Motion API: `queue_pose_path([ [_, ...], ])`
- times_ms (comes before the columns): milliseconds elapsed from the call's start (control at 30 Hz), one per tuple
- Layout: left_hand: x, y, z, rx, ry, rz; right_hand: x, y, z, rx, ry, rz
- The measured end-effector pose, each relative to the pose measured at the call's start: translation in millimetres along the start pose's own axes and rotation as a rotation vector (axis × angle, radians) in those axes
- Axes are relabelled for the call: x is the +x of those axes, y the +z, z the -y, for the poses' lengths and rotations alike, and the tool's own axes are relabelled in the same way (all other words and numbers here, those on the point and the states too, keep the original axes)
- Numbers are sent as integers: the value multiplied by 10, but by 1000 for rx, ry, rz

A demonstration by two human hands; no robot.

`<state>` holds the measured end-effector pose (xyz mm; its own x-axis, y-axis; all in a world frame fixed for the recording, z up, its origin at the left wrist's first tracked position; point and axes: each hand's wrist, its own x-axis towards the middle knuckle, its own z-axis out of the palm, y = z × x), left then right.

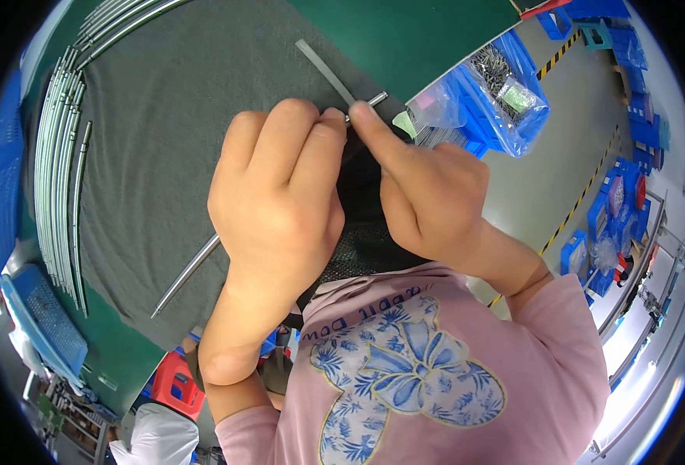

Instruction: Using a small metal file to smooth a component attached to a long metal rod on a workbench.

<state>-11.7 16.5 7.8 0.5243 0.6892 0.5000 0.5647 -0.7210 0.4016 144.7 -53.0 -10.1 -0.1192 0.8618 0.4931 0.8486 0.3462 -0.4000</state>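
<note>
My left hand (280, 178) is closed around a slim metal rod (185, 277). The rod runs under that hand, its tapered lower-left end over the dark cloth, its other end showing beyond my fingertips. A thin flat grey strip (325, 71) lines up with the stretched index finger of my right hand (435, 186), whose other fingers are curled. That fingertip covers the strip's near end, where it meets the rod beside my left fingertips. My right thumb and the grip beneath are hidden.
Dark grey cloth (149, 155) covers much of the green table (412, 39). Several metal rods (60, 186) lie along its left side, with more at the top left. A blue bin (532, 116) of small metal parts stands right of my hands. A red stool (177, 385) is below.
</note>
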Motion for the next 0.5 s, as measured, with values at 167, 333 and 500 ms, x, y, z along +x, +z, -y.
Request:
queue_pose_path([
  [167,7,38,16,-6,15,-31,-326,-3,-14,51,28,5],
  [333,18,14,40,-7,20,-15,-54,157,-60,79,-19,-63],
  [500,12,8,7,-1,10,-6,-288,333,-110,80,-35,-222],
])
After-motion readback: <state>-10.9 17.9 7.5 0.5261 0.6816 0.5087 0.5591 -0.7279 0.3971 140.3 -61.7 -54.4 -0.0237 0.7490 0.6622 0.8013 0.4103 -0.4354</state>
